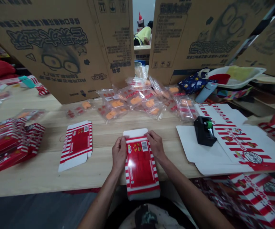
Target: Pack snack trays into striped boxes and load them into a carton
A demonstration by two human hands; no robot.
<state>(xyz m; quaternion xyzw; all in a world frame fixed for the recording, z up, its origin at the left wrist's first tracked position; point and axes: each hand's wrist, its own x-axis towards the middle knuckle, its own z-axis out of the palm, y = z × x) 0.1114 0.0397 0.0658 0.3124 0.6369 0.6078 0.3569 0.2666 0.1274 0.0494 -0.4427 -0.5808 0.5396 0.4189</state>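
Observation:
A red-and-white striped carton (141, 165) lies in front of me, its lower end reaching past the table's near edge. Its white end flap points away from me. My left hand (119, 152) grips the carton's upper left corner with the fingers closed. At the upper right corner my right hand (155, 144) is closed on the same carton, thumb along the edge by the flap. Another flat striped carton (77, 143) rests on the table left of my hands. Beyond the hands lies a heap of clear plastic bags (135, 98) with orange and red pieces inside.
Large brown cardboard boxes (75, 63) stand along the back. A black tape dispenser (204, 131) sits on flat printed cardboard (237, 143) at right. Striped packages (10, 140) are stacked at left. A pale blue bottle (206, 92) leans near a white basin (237, 76). A person (144, 34) is visible far back.

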